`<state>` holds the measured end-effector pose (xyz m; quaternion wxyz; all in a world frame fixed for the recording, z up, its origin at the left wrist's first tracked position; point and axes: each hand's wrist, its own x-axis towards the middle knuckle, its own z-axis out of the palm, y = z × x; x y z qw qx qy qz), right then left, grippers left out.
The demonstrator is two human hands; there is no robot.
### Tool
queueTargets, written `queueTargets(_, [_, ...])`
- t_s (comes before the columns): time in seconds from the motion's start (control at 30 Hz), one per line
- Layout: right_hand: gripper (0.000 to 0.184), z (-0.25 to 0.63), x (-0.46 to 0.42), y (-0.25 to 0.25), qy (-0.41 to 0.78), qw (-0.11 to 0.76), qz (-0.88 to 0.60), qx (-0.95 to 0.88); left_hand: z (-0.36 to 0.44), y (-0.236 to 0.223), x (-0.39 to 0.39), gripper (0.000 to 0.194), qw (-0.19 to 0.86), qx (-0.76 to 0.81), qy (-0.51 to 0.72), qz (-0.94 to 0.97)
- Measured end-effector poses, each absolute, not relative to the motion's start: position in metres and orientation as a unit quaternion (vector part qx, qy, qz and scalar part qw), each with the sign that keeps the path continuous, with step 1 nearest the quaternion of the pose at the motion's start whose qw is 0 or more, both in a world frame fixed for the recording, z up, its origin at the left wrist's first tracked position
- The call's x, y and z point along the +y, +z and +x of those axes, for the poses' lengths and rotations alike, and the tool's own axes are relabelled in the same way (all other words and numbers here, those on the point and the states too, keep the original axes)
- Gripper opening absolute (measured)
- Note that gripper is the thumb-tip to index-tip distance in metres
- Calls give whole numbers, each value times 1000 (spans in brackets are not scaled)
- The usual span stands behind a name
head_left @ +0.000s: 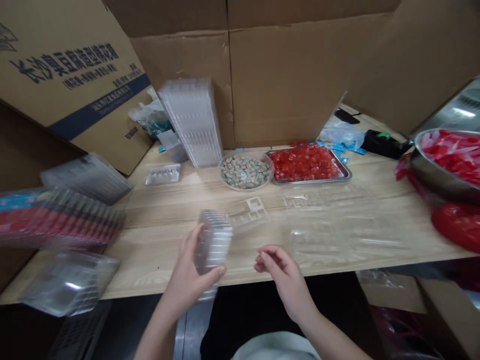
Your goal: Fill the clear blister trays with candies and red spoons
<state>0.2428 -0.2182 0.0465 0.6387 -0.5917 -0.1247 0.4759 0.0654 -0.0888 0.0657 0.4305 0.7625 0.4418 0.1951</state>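
My left hand (187, 265) is closed around a stack of clear plastic trays (213, 240), tilted and blurred, above the table's front edge. My right hand (283, 277) is to the right of that stack, fingers curled in and thumb close to the index finger; I see nothing in it. Just beyond the hands, a clear compartment tray (249, 212) lies on the wooden table. More clear trays (315, 235) are spread flat to the right, their outlines faint.
A round dish of small wrapped pieces (245, 172) and a metal tray of red-wrapped pieces (305, 165) sit behind. A tall tray stack (193, 122) stands back left. Packed boxes (56, 215) crowd the left edge. A metal bowl (431, 165) is at right; cardboard walls (285, 80) rise behind.
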Motion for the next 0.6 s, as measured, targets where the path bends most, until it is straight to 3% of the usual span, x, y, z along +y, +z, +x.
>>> queueTargets(0.27, [19,236,-194,80,509,666,-511,-193,95,67,-115,89,564,392,177,705])
queueTargets(0.47, [20,244,-217,59,507,693,-503,-100,64,65,-96,83,670,447,215,552])
queueTargets(0.6, [20,247,-257,29,547,660,-514,-22,48,48,-60,71,731,474,212,443])
